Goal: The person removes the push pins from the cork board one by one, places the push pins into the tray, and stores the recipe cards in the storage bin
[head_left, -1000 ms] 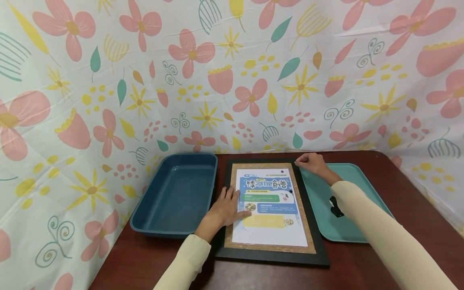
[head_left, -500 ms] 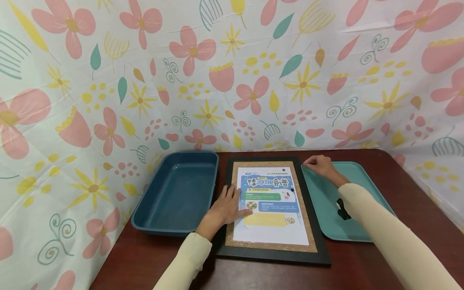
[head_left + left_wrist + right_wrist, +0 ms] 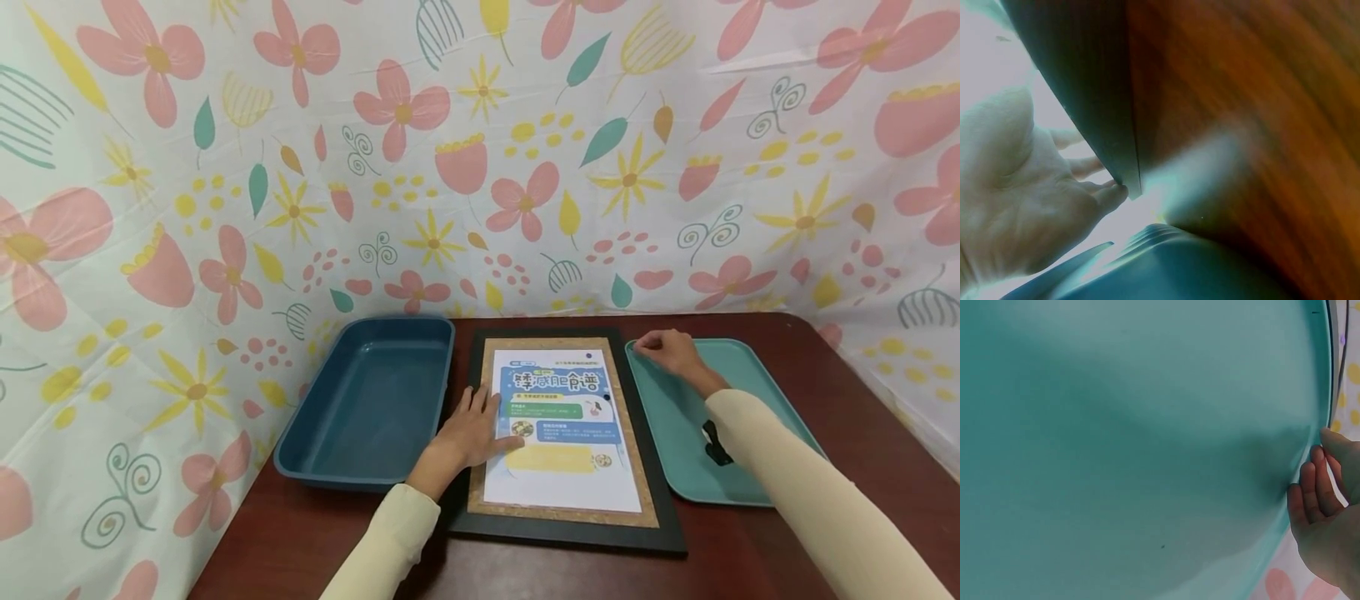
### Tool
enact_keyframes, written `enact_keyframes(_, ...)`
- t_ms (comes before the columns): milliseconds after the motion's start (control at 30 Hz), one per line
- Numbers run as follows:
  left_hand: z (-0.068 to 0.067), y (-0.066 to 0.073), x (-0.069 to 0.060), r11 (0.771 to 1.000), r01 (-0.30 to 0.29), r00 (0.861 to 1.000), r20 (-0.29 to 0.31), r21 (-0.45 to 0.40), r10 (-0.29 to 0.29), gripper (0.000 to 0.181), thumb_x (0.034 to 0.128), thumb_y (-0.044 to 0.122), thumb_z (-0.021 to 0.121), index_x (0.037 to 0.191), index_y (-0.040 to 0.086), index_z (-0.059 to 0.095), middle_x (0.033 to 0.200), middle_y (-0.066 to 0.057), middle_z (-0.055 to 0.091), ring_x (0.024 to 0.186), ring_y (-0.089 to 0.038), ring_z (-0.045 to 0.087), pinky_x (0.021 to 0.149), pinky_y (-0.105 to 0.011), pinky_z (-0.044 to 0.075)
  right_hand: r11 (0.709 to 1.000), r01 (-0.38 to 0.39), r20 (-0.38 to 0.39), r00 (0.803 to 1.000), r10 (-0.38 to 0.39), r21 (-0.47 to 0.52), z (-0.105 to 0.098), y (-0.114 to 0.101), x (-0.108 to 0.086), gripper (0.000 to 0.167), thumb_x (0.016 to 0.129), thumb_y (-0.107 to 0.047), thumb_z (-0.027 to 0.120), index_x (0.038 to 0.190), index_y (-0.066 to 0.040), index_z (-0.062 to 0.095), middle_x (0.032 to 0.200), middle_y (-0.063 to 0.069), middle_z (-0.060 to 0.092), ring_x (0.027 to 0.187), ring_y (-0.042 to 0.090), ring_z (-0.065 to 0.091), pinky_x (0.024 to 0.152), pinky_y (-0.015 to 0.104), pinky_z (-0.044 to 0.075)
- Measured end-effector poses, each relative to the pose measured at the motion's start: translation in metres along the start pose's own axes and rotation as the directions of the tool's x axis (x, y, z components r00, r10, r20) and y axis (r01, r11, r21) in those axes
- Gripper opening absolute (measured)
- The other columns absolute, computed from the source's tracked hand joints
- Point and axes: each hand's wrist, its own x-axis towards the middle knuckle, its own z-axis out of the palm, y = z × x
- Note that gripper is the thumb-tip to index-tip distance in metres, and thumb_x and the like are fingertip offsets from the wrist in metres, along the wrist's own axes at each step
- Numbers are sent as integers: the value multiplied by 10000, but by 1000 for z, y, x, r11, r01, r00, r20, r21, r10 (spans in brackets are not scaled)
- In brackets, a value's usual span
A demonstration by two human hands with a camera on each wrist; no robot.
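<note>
One printed sheet (image 3: 558,492) lies flat on one cork board (image 3: 641,492), and a single black frame (image 3: 570,537) runs round the cork. Two small dark round dots (image 3: 607,397) show on the sheet, one near its top right corner and one lower, at its right edge; they are too small to tell whether they are pins.

Two hands are at work. The left hand (image 3: 467,435), fingers spread, rests across the left side of the frame and cork, its thumb reaching onto the sheet. The right hand (image 3: 672,353) has its thumb and fingers drawn together at the far left corner of the tray; whether they pinch anything cannot be told.

Two containers flank the board. To its left sits one deep blue bin (image 3: 367,400), its smooth floor in view. To its right lies one shallow teal tray (image 3: 682,442); the right wrist view shows one tiny dark speck (image 3: 1163,546) on its surface, too small to identify. One black object (image 3: 717,446) shows beside the right sleeve (image 3: 810,492), over the tray; whether it lies there or is attached to the arm is unclear.

One dark reddish table (image 3: 720,550) carries everything, before a flowered cloth (image 3: 525,125).
</note>
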Motion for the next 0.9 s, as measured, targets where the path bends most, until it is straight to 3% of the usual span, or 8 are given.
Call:
enact_keyframes(333, -2, 2, 1, 1000, 16, 1000, 23, 12, -16, 966, 983, 697, 533, 1677, 121, 187, 1743, -131, 50, 1594, -393, 30, 1239, -540, 237, 1000, -22, 28, 999, 22, 3, 1, -1, -6, 228, 1002, -130, 697, 1076, 77, 756, 1046, 268, 742, 968, 431, 685, 896, 612, 530)
enact_keyframes(900, 1, 1, -1, 1000, -1, 1000, -14, 4, 1, 960, 980, 705, 525, 1671, 118, 212, 1740, -139, 77, 1592, -398, 60, 1228, -540, 266, 1000, -28, 26, 999, 28, 5, 3, 1, -6, 235, 996, -132, 706, 1083, 81, 755, 1038, 270, 742, 943, 419, 684, 872, 602, 549)
